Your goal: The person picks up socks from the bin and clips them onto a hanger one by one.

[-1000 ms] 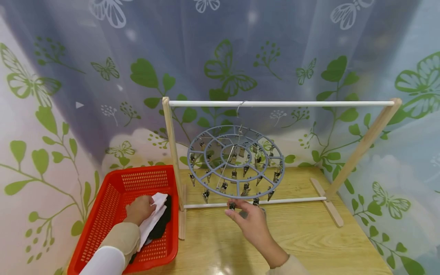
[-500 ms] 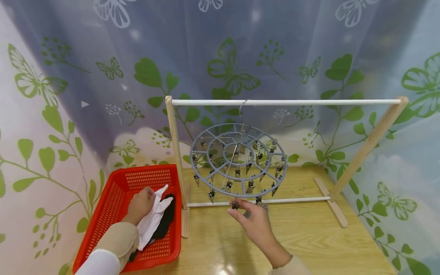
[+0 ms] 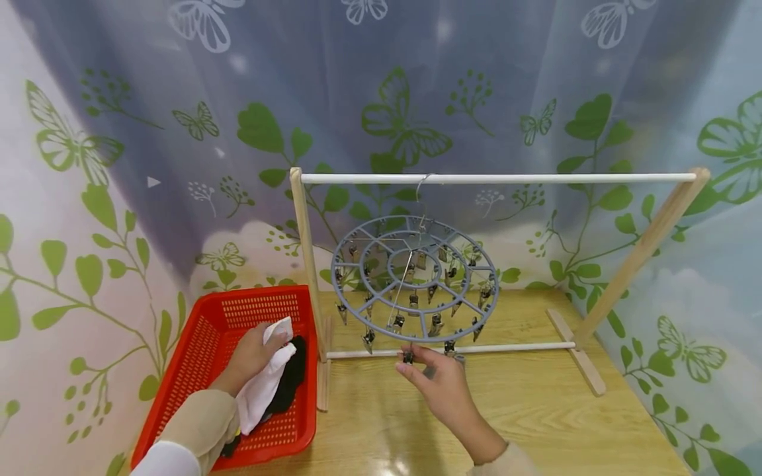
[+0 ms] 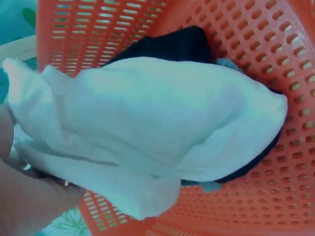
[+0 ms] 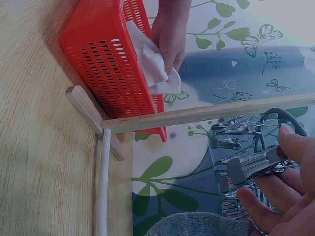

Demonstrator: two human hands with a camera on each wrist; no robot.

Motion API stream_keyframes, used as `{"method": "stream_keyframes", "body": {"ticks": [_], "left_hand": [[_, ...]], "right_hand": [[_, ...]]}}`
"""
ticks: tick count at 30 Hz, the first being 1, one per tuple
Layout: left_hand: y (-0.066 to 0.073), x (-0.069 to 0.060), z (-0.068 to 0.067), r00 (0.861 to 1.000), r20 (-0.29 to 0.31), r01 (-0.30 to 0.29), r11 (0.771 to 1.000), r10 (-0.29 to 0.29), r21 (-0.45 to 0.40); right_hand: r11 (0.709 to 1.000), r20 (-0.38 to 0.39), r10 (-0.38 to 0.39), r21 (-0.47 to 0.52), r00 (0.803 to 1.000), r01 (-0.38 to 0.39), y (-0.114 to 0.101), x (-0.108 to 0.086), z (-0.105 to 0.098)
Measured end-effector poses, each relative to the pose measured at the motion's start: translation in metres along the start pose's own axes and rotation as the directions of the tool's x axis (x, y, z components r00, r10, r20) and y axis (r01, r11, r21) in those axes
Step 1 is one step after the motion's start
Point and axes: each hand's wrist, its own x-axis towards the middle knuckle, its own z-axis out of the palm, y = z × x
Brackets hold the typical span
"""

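Note:
My left hand (image 3: 251, 357) grips one end of a white sock (image 4: 147, 108) above the red basket, and the rest of it drapes down inside. Dark cloth (image 4: 182, 44) lies under the sock. Over the table, my right hand (image 3: 443, 387) pinches a metal clip (image 5: 256, 164) at the near rim of a round grey hanger (image 3: 424, 325). A piece of grey ribbed knit cloth (image 5: 197, 225) shows beside the right hand in the right wrist view; in the head view that hand mostly hides it.
The red basket (image 3: 312, 396) stands left of a wooden rack, close to its left post (image 3: 306, 251). From the rack's white top bar (image 3: 536, 178) hangs the hanger, with several clips dangling. A lower white bar (image 3: 512, 348) crosses behind my right hand.
My left hand has drawn the white sock's end up slightly, and its fingers now wrap over that end. The right hand keeps its hold on the clip.

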Motion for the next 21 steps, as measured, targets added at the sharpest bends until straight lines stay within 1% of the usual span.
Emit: {"method": "stream_keyframes", "body": {"ticks": [3,5,9,12,15,17,20,21], "left_hand": [[0.005,-0.002,-0.001,1.0,-0.014,0.012,1.0,-0.012,0.016],[0.009,-0.003,-0.003,0.999,-0.036,0.005,0.999,-0.004,0.035],[0.018,-0.003,-0.007,0.994,-0.103,-0.032,0.998,0.036,0.045],[0.025,-0.004,-0.01,0.985,-0.16,-0.061,0.997,0.066,0.038],[0.032,-0.006,-0.013,0.975,-0.209,-0.08,0.997,0.082,0.018],[0.036,-0.008,-0.015,0.969,-0.232,-0.091,0.996,0.088,0.0],[0.042,-0.01,-0.018,0.958,-0.264,-0.12,0.993,0.116,0.0],[0.044,-0.011,-0.02,0.956,-0.266,-0.127,0.992,0.124,0.004]], "right_hand": [[1.0,0.007,0.003,-0.013,1.0,-0.003,0.001,0.0,0.0],[1.0,0.008,0.0,-0.017,1.0,0.0,0.001,0.0,0.0],[1.0,0.007,-0.008,-0.014,1.0,0.008,0.0,0.0,-0.001],[1.0,0.009,-0.013,-0.014,1.0,0.013,0.0,0.001,-0.001],[1.0,0.012,-0.006,-0.014,1.0,0.007,0.0,0.0,-0.001],[1.0,0.012,-0.006,-0.008,1.0,0.006,-0.001,0.0,-0.002],[1.0,0.006,-0.006,-0.001,1.0,0.006,0.0,-0.001,-0.001],[1.0,0.004,-0.011,0.002,1.0,0.011,0.0,-0.001,-0.001]]}}
